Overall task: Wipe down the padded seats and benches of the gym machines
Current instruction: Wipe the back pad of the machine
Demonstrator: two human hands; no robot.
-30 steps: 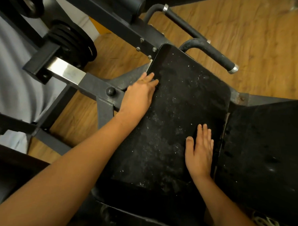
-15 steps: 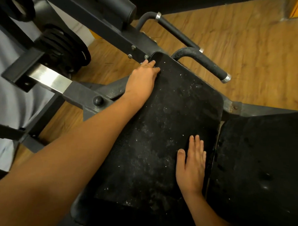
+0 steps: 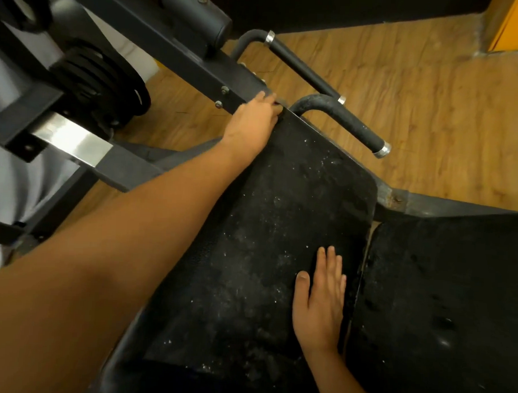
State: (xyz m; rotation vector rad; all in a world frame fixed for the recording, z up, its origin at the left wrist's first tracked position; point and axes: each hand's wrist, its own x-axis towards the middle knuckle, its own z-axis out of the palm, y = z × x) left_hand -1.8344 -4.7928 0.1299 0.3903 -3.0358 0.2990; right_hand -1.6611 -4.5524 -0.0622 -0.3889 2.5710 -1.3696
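Wood-grain plank floor [image 3: 433, 114], warm brown, matte, lies under a dark steel machine frame [image 3: 169, 52] of square-section tube with bolt heads.

Main pad [image 3: 280, 221]: black, roughly rectangular with rounded corners, its pebbled covering speckled all over with pale flecks and dull grey smears. It runs from bottom centre up toward the frame. Second pad [image 3: 443, 293], also black, sits just beside it on the right across a narrow seam; its surface is dimpled.

Left hand [image 3: 252, 121]: arm stretched out, palm down on the far corner of the main pad, fingers straight and close together, the tips touching the frame. Nothing visible under the palm.

Right hand [image 3: 321, 300]: flat on the main pad near the seam, fingers straight and together, thumb slightly apart. It holds nothing.

Two bent tubular handles [image 3: 344, 122] with worn black grips and chrome end caps project beyond the far corner. Stacked black weight plates [image 3: 99, 79] at left, above a polished steel bar [image 3: 67, 137].
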